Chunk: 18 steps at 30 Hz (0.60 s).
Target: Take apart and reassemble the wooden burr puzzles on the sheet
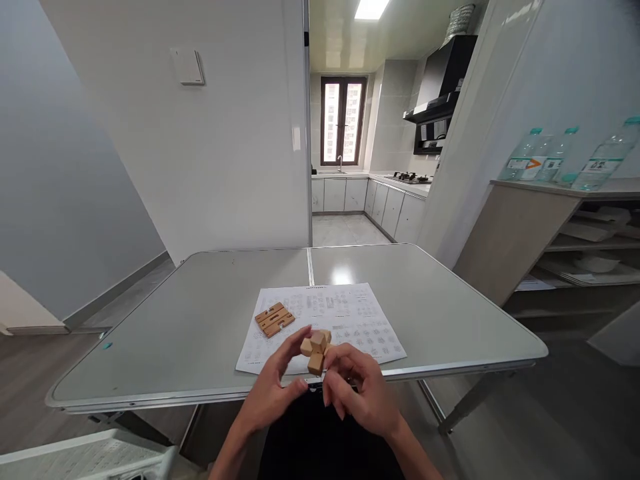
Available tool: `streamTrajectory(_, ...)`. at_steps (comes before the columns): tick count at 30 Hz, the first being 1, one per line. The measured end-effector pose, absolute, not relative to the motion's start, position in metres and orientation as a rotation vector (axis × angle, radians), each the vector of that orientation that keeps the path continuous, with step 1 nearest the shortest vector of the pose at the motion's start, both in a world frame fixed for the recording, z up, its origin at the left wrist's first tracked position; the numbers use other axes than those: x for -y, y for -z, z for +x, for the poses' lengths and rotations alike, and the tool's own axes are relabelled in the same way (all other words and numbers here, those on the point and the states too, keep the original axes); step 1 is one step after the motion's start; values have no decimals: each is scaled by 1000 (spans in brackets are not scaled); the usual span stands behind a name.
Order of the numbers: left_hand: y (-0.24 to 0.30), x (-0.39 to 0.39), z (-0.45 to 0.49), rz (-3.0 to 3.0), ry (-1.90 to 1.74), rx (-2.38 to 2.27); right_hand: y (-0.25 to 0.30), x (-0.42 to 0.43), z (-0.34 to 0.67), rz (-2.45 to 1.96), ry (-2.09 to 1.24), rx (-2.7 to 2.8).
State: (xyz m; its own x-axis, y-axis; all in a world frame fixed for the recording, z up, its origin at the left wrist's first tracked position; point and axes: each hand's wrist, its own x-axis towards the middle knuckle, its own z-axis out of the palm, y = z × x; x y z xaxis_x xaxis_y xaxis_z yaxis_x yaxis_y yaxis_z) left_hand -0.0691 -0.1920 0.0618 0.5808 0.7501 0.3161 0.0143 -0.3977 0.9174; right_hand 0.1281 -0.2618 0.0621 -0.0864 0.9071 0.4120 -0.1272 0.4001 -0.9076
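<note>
A small wooden puzzle [316, 349] made of interlocked blocks is held over the near edge of the grey table [200, 320]. My left hand [274, 387] pinches it from the left and my right hand [359, 391] grips it from the right and below. Both hands have their fingers closed on it. Several loose notched wooden pieces [275, 319] lie flat side by side on a printed instruction sheet [345, 317] just beyond my hands.
The table is a folding one with a seam down its middle. A shelf unit [525, 233] with water bottles [530, 157] on top stands to the right. A white wall and a kitchen doorway lie behind the table. A white object [90, 457] sits low at the left.
</note>
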Motion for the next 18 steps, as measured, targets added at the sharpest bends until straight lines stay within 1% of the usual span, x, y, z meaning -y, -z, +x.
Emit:
streamTrajectory(3,-73,204,-53,1686,-862,-531,-67,271,124,-675,-1104,1416)
streamTrajectory(5,-77,209,-50,1636,-886,-554,-68,274,125,-706,-1112,1396)
streamTrajectory(10,-77,214,-53,1641,-958,-719,-71,275,126,-989,-849,1366)
streamTrajectory(14,-76,213,-53,1695,-979,-800,-72,273,127,-994,-663,1469)
streamTrajectory(18,-77,216,-50,1710,-986,-837,-70,272,128,-972,-657,1498)
